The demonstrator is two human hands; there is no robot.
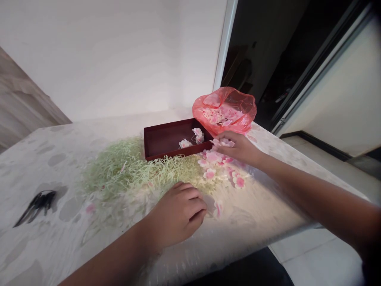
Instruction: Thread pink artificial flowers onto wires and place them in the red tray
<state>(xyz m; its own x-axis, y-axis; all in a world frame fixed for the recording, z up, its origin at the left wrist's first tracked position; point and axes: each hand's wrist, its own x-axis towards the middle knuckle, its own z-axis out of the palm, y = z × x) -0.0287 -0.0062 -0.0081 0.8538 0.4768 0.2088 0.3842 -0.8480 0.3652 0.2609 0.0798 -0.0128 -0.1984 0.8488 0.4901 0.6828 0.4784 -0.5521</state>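
Note:
A dark red open box (166, 139) stands mid-table, with a few pink-and-white flowers (186, 143) inside at its right part. My right hand (235, 146) is closed on pink flowers (222, 143) just past the box's right end. Below that hand lies a pile of loose pink flowers (214, 159). Pale green shredded filler (116, 165) spreads to the left and in front of the box. My left hand (184, 210) rests near the table's front with its fingers curled together; whether anything is under them is hidden. One flower (218, 209) lies to its right.
Behind the box's right end sits a red translucent bag (244, 119) holding pink petals. Black keys (40, 201) lie at the left of the patterned table (18, 159). A white wall (119, 59) rises behind, and a dark doorway (268, 47) opens at the right.

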